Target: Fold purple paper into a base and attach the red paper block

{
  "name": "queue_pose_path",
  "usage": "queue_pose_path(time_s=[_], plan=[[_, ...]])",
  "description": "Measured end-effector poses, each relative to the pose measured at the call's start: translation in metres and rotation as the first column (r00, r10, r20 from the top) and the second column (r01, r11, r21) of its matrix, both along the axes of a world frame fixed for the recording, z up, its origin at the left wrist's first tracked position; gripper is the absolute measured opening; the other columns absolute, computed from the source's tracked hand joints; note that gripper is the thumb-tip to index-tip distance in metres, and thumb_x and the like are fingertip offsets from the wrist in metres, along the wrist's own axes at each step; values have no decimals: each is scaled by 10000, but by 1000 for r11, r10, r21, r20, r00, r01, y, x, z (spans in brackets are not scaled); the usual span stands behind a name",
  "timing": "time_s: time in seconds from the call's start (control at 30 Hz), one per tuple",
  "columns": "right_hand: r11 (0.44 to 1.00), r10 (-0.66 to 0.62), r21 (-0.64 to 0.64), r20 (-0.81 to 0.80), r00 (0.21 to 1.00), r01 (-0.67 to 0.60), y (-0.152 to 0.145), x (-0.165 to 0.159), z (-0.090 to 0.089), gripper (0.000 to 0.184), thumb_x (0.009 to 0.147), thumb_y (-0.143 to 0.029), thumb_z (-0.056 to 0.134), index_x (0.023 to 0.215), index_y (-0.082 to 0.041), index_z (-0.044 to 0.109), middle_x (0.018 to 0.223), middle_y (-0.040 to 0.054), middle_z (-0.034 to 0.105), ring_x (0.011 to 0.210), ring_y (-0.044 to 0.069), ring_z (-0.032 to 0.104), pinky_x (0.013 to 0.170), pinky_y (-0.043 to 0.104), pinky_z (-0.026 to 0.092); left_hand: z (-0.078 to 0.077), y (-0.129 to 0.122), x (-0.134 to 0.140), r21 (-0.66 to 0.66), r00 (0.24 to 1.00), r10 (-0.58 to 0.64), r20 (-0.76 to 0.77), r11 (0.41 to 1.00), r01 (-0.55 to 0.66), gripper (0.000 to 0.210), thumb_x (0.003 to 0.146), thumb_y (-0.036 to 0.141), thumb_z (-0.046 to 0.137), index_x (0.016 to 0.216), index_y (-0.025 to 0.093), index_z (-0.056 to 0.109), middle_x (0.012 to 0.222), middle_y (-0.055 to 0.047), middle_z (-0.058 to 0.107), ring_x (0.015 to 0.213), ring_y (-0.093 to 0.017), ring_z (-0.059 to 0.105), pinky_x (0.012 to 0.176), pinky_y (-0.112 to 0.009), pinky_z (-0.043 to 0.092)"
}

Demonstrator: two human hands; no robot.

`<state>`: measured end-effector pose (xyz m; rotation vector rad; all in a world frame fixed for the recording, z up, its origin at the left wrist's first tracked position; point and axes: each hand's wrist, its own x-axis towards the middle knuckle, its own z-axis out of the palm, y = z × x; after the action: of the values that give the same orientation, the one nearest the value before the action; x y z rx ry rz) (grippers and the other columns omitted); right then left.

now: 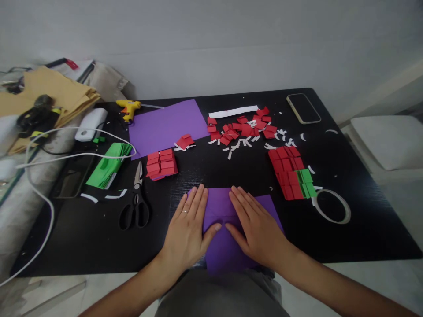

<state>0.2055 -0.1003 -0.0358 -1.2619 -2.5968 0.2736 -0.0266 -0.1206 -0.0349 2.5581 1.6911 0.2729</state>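
Purple paper sheet (224, 257), smooth and matte, lies at the lower centre of the frame on a black tabletop (363, 229), a straight line crossing it beneath the fingers and its lower end reaching the table's near edge. The left hand (188, 233) and right hand (259, 229) rest flat on it, fingers extended and close together, thumb tips pointing at each other, a small gap between; they hide much of its upper part. Near the left hand are black-handled scissors (136, 188) and a block of folded red paper (161, 164); beyond the right, a red-and-green folded-paper block (287, 176) near a pale ring (346, 211). Small red paper pieces (246, 130) and white paper slivers (244, 141) litter the upper centre. At left, a white cable (53, 213) loops across a green paper bundle (107, 169).
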Motion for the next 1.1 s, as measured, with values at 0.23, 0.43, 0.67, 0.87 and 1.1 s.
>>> queue_pose_path(time_s=[0.23, 0.43, 0.67, 0.87, 1.1], plan=[[1000, -12, 4, -26, 1000, 12, -1, 0, -1, 817, 1051, -370, 522, 1699, -68, 127, 1674, 238, 399, 1569, 353, 381, 1212, 569, 473, 0, -12, -25, 34, 1000, 31, 0, 999, -31, 878, 1051, 565, 473, 1705, 107, 107, 1688, -193, 389, 1546, -347, 424, 1252, -546, 371], [999, -41, 5, -50, 998, 41, 2, -13, 11, 768, 1023, -430, 550, 1632, -17, 333, 1635, 264, 450, 1547, 368, 419, 1254, 605, 400, -2, -13, -25, 35, 999, 33, 15, 999, -33, 896, 1043, 567, 488, 1707, 111, 94, 1702, -187, 364, 1560, -353, 398, 1260, -557, 353], [989, 104, -103, -33, 994, -106, 14, -51, 14, 754, 1049, -462, 524, 1613, 12, 359, 1700, 243, 329, 1603, 340, 307, 1275, 546, 382, -7, -14, -28, 52, 1000, 8, -3, 999, -8, 890, 1042, 549, 476, 1703, 90, 94, 1721, -183, 321, 1579, -350, 364, 1261, -550, 346], [996, 34, -81, 8, 999, -33, 15, -18, 5, 740, 1091, -463, 448, 1680, -75, 225, 1711, 203, 330, 1603, 301, 314, 1254, 561, 414, -6, -14, -27, 54, 999, 34, -2, 998, -34, 894, 1036, 573, 495, 1702, 104, 128, 1714, -176, 336, 1570, -345, 383, 1261, -542, 347], [999, -42, -13, 54, 998, 42, 11, 4, 2, 841, 1093, -460, 454, 1709, -161, -34, 1712, 178, 344, 1588, 309, 348, 1241, 591, 419, -7, -14, -26, 59, 999, 47, 2, 997, -47, 884, 1044, 562, 482, 1706, 112, 107, 1705, -176, 355, 1561, -340, 400, 1259, -537, 351]])
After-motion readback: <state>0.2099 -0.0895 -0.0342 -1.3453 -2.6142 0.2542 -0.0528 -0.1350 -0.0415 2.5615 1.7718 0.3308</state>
